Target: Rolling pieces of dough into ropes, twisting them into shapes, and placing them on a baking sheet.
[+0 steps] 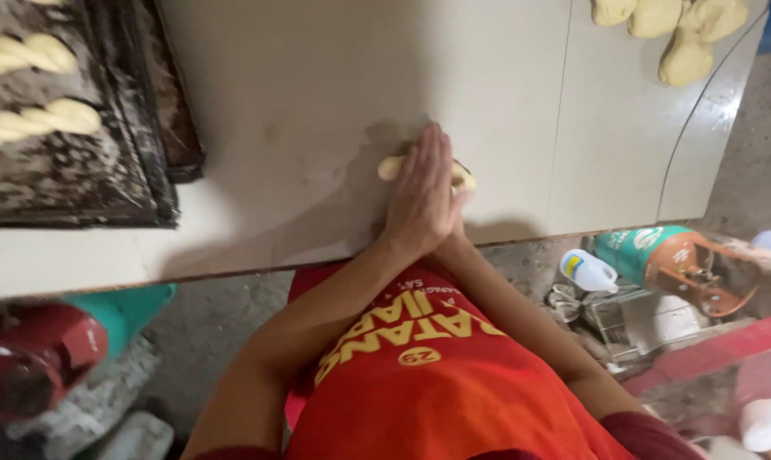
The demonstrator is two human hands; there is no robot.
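**Hands stacked flat on a dough roll at the desk edge**

Below, nearest the camera, a red shirt point(436, 375) fills the lower middle, and both forearms run up from it to the pale desk point(317, 85). The left hand point(421, 192) lies flat, fingers straight and together, its grip open and pressing palm-down. The right hand point(460, 198) sits mostly under the left; only an edge shows, so its grip appears flat too, but this cannot be told for certain. Beneath both hands lies a short dough roll point(391, 167), pale yellow, on the desk near its front edge, one end jutting out on each side of the hands. Farther left, a dark baking tray point(78, 179) holds twisted dough pieces point(40, 119). At the far right corner of the desk rest several dough lumps point(684, 34), well apart from the hands.
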